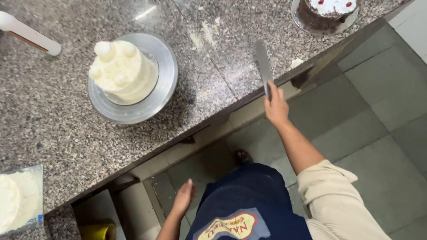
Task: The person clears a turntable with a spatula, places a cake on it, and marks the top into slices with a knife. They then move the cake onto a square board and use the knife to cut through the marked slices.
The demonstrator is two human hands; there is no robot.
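Nearest the body, the left hand (pixel 183 198) hangs loose and empty below the counter edge, fingers relaxed. Farther out, the right hand (pixel 275 106) clenches the handle of a palette knife (pixel 263 62), its clean-looking blade extending past the fingers over the granite counter (pixel 53 115). Beyond, well apart from the blade, the white-iced cake (pixel 121 71) on its metal turntable (pixel 167 78) looks fully coated, with piped blobs on top.

The speckled granite tabletop (pixel 66 129) carries a metal turntable (pixel 165 84) with a white cake (pixel 122 73). A chocolate cake (pixel 327 13) sits at its far edge, a cream tub (pixel 20 200) at its near edge.
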